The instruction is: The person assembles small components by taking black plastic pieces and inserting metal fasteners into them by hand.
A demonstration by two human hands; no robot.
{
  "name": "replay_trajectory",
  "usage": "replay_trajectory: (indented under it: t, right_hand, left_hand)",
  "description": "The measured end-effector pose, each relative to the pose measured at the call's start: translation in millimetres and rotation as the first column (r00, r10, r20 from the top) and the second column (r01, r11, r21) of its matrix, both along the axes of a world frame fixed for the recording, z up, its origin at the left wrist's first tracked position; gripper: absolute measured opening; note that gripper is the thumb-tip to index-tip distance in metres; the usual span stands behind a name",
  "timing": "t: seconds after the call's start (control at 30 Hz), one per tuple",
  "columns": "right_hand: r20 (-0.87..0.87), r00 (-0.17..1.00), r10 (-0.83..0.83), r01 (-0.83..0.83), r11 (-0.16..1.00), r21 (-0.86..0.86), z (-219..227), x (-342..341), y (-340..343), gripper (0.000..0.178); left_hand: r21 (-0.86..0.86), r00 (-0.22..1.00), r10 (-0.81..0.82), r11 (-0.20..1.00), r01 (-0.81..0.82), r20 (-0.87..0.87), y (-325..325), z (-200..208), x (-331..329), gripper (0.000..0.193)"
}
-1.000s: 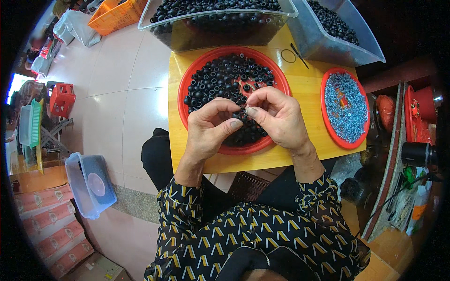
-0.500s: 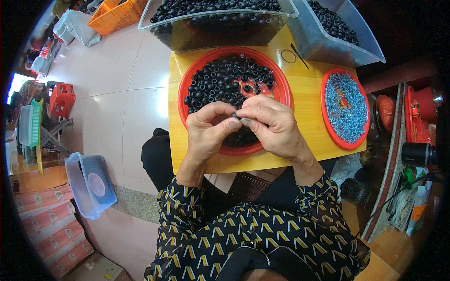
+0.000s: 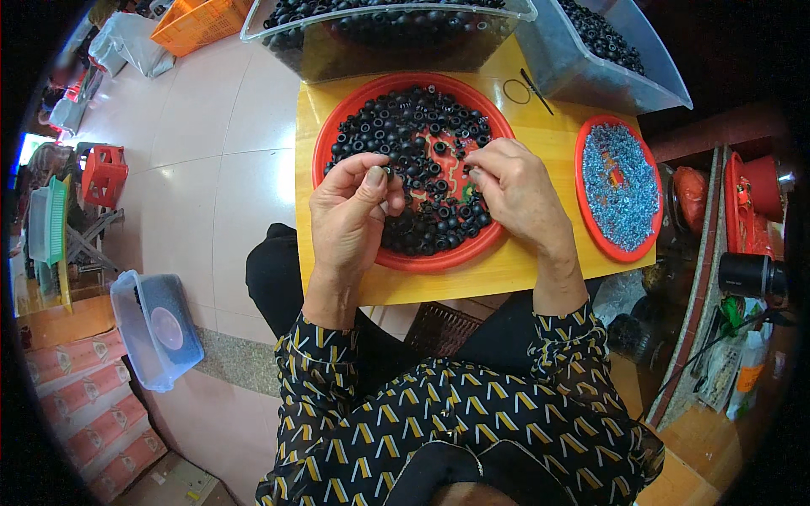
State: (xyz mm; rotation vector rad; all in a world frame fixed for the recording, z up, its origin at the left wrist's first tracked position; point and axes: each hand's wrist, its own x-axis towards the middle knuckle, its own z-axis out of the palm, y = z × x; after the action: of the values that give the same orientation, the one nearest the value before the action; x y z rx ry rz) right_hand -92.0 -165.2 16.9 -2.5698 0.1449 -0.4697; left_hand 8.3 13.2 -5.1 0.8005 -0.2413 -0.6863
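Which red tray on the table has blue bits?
The smaller tray, on the right, holds blue bits; the bigger tray holds mostly black beads.

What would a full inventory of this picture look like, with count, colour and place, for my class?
Table: one, yellow, before the person
Large round tray: one, red, on the table
Beads: many, black, in that tray
Smaller round tray: one, red, table's right
Tiny beads: many, pale blue, inside it
Bins: two, clear, table's far side
Loop: one, dark, on the table
Thin stick: one, black, beside the loop
Basket: one, orange, upper left
Floor bin: one, clear, lower left
Other clutter: uncounted, mixed, side edges
Patterned top: one, mostly black, lower middle
Left hand: one, bare, large tray's left
Right hand: one, bare, large tray's right
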Motion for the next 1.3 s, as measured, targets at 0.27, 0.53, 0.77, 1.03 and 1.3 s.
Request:
replay_trajectory:
  t: [0.27,0.53,0.77,1.03,1.3]
  right_hand:
    - [-0.027,0.972,0.233,-0.232,0.971,0.060,3,-2,1,0.011]
    - [-0.076,0.978,0.192,-0.198,0.977,-0.083,-8,2,15,0.017]
    - [-0.128,0.982,0.137,-0.159,0.970,-0.185,-8,5,32,0.018]
    - [0.042,0.990,0.132,-0.137,0.899,0.417,7,1,27,0.014]
    - [0.014,1.000,-0.010,-0.010,0.317,0.948,15,-3,30,0.012]
  left_hand:
    - [0.005,0.999,-0.019,1.000,0.019,-0.030,1,1,1,0.019]
    - [0.006,1.000,-0.027,1.000,0.027,-0.003,1,2,-1,0.020]
    - [0.045,0.999,-0.010,0.999,0.008,0.041,-2,0,-3,0.023]
    - [-0.026,0.990,-0.110,0.993,0.113,0.083,2,-4,-4,0.022]
    - [-0.056,0.977,-0.179,0.981,0.186,0.113,-4,-3,-12,0.019]
